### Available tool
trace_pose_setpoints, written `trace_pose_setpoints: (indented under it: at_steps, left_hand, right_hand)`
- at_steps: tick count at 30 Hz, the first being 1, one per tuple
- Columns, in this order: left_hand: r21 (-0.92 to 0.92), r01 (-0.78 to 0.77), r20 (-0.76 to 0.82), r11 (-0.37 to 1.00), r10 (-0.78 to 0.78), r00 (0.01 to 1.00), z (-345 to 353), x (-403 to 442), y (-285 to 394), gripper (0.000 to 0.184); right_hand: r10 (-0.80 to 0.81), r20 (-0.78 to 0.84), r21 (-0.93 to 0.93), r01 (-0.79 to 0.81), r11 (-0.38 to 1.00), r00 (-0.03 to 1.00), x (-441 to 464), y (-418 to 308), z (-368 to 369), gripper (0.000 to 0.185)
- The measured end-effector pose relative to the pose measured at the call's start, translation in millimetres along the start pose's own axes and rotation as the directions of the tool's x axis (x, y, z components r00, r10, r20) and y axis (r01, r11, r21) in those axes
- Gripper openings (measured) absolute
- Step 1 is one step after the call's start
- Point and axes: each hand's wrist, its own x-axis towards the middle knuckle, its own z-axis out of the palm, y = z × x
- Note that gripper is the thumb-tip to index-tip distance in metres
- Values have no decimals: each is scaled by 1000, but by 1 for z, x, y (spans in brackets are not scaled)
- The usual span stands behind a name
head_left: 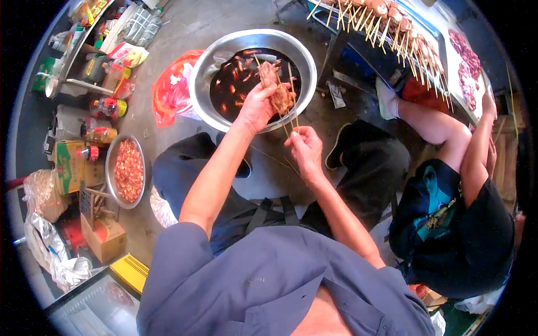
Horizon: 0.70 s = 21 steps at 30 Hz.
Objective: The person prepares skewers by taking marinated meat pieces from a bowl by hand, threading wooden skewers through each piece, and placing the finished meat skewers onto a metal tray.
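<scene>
My left hand [259,107] is closed around a piece of brown marinated meat [281,99] above the near side of a large metal basin [200,92]. Dark liquid [227,95] with several reddish-brown pieces fills the basin. Thin wooden skewers [295,106] run by the meat, their lower ends pinched in the fingers of my right hand [305,147], just outside the basin's near rim. One skewer tip sticks out above the meat. My left palm and some fingertips are hidden by the meat.
Skewered meat [392,22] lines a table at the upper right, beside raw meat [468,70]. A person [454,224] sits at the right. A red bag [171,92] touches the basin's left. A bowl of chopped food [128,171] and bottles [109,107] stand at the left.
</scene>
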Motion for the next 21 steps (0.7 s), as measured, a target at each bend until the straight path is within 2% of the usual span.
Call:
trace_pose_setpoints:
  at_steps: [2,3,7,12,14,17,21]
  left_hand:
    - [-92,-44,-93,995,36,995,-2,3,6,24]
    - [-57,-60,-129,997,52,990,-8,5,6,21]
    - [-41,-68,-123,997,62,990,-24,11,6,19]
    - [-105,-104,-201,989,81,976,-25,14,15,19]
    - [-67,-117,-216,991,100,971,-24,14,18,20]
    - [14,-56,-201,998,58,978,-21,10,16,21]
    - [4,-75,-191,997,74,979,-25,10,14,22]
  right_hand:
    - [50,42,75,-53,996,998,-4,7,0,14]
    - [67,46,49,-69,996,997,-10,6,0,15]
    - [23,11,-71,-22,997,1000,-20,19,-3,15]
    - [-1,3,-93,1,996,1000,-16,22,-9,15]
    - [-1,8,-100,2,995,1000,-15,24,-10,15]
    - [-4,47,-93,8,996,999,-15,30,-11,14]
    - [12,36,-86,-9,996,999,-15,27,-10,13]
